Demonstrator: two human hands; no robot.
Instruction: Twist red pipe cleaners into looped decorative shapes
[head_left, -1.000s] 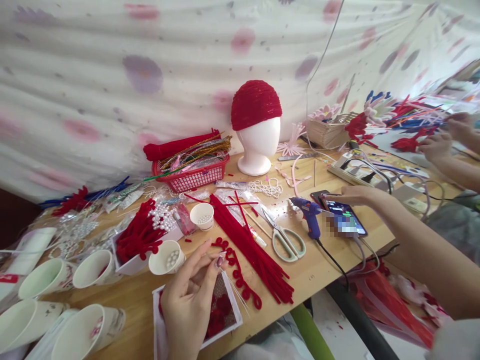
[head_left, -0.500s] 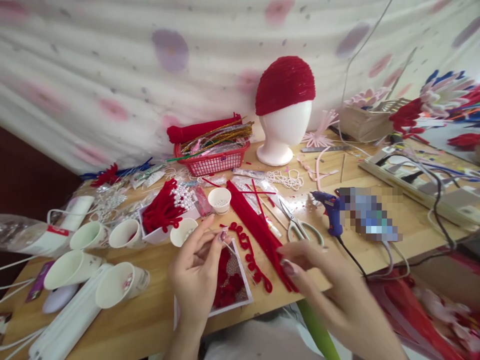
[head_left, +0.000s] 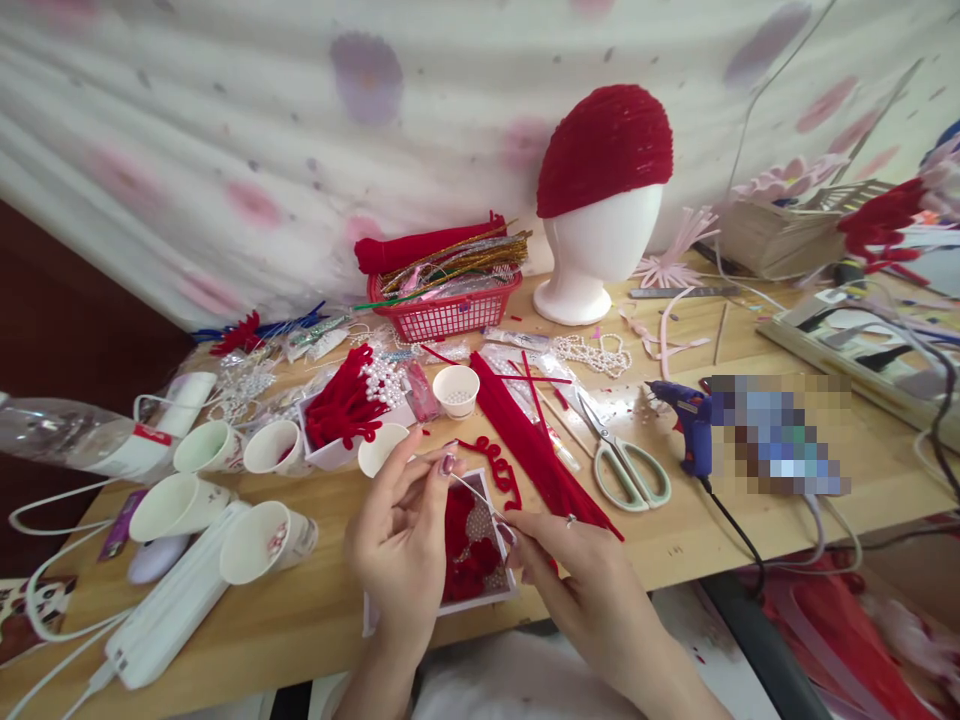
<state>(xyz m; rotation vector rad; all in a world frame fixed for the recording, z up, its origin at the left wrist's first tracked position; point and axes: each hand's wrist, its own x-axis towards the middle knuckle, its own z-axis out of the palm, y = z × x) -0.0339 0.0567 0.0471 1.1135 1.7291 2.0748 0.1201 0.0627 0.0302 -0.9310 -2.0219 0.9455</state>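
Note:
My left hand [head_left: 397, 545] pinches one end of a thin pale strand [head_left: 478, 493], wire or thread, between thumb and finger. My right hand [head_left: 589, 580] is closed on the strand's other part, lower and to the right, so it runs taut between them. Beneath the strand lies a white box [head_left: 491, 601] with red fuzzy pieces [head_left: 466, 560] and small pearls. A curled red chenille stem [head_left: 501, 465] lies just behind the hands, its lower part hidden by my right hand. Straight red chenille stems [head_left: 536, 455] lie in a bundle beyond.
Scissors [head_left: 626, 465] and a blue glue gun [head_left: 691, 425] lie to the right. Several paper cups [head_left: 259, 548] stand at the left. A red basket [head_left: 450, 315] and a white foam head [head_left: 592, 250] wearing a red covering stand at the back.
My right hand has moved left and down from over the red stems and taken hold of the strand. My left hand keeps its pinch. The view has shifted slightly.

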